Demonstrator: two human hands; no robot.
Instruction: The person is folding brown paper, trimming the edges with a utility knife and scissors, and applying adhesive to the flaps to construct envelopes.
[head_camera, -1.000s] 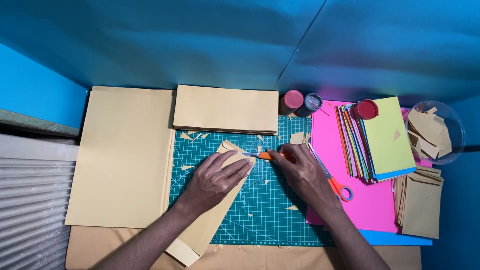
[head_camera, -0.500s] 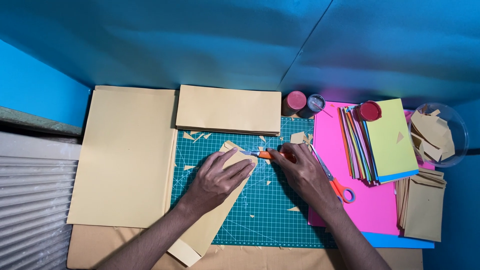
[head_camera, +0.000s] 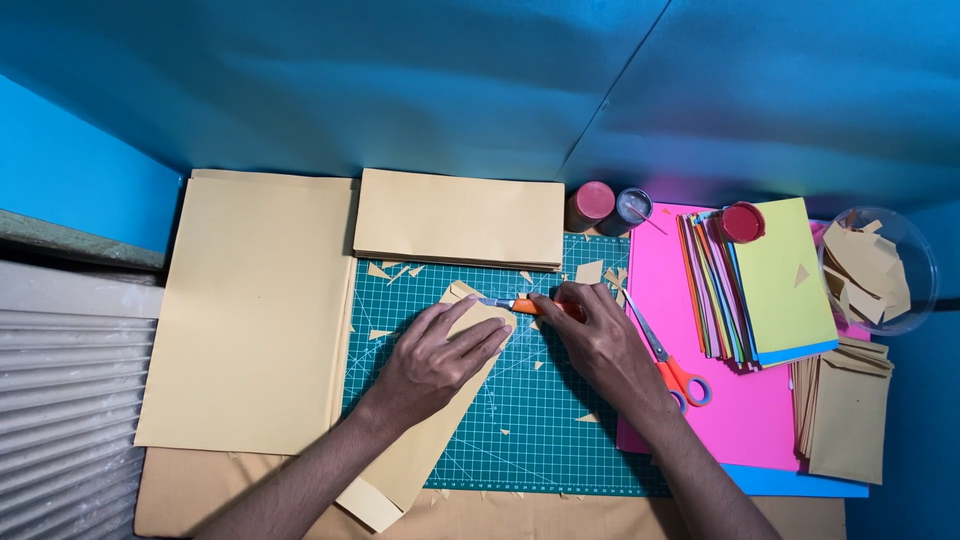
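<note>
My left hand (head_camera: 436, 355) lies flat on a long tan paper strip (head_camera: 420, 455) that runs diagonally over the green cutting mat (head_camera: 530, 420). My right hand (head_camera: 600, 340) grips an orange craft knife (head_camera: 520, 304), its blade touching the strip's upper end by my left fingertips. Small tan offcuts (head_camera: 392, 270) are scattered on the mat around both hands.
Large tan sheets (head_camera: 250, 310) lie left of the mat, a folded tan stack (head_camera: 460, 218) behind it. Orange-handled scissors (head_camera: 672, 362) rest on pink paper (head_camera: 760, 410). Coloured sheets (head_camera: 770, 285), two small jars (head_camera: 606, 206), a clear bowl of scraps (head_camera: 880, 268) and tan envelopes (head_camera: 848, 410) sit right.
Hands and knife stay almost where they were; the knife blade has edged slightly along the strip's upper end. The view has shifted a little.
</note>
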